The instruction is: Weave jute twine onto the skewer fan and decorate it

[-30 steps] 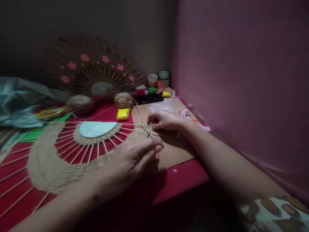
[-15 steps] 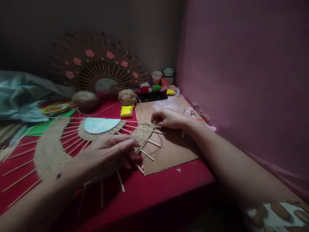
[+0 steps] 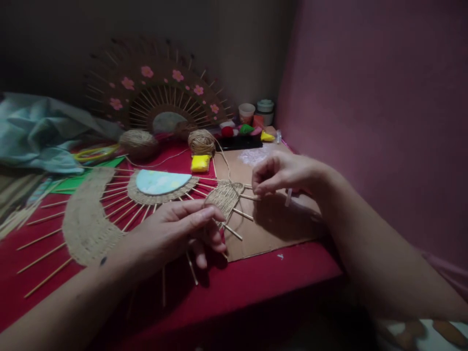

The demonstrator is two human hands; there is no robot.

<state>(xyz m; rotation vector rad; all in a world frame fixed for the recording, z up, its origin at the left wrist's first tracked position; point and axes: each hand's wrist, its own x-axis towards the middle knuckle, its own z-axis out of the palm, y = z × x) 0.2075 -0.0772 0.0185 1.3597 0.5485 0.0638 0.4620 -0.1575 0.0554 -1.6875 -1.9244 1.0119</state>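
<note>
A half-round fan of thin wooden sticks and woven twine (image 3: 91,219) lies across the table, with a light-blue half-disc (image 3: 163,182) at its centre. My left hand (image 3: 186,226) is over the fan's front part, thumb and forefinger closed at the edge of the right-hand woven section (image 3: 225,197); its other fingers curl loosely below. My right hand (image 3: 278,173) is beside the stick tips at the right, fingers curled in a pinch. What is between those fingertips is too small to tell. Twine runs from the woven section up to a twine ball (image 3: 202,142).
Cardboard (image 3: 270,239) lies under the fan's right end. A yellow packet (image 3: 200,163), a second ball (image 3: 138,144) and yellow-handled scissors (image 3: 97,153) lie behind. A larger flowered fan (image 3: 157,83) stands at the back. Pink cloth (image 3: 365,122) hangs at the right.
My right hand has moved away from the woven edge, out to the right past the stick tips. My left hand stays at the weave. The whole view has shifted slightly.
</note>
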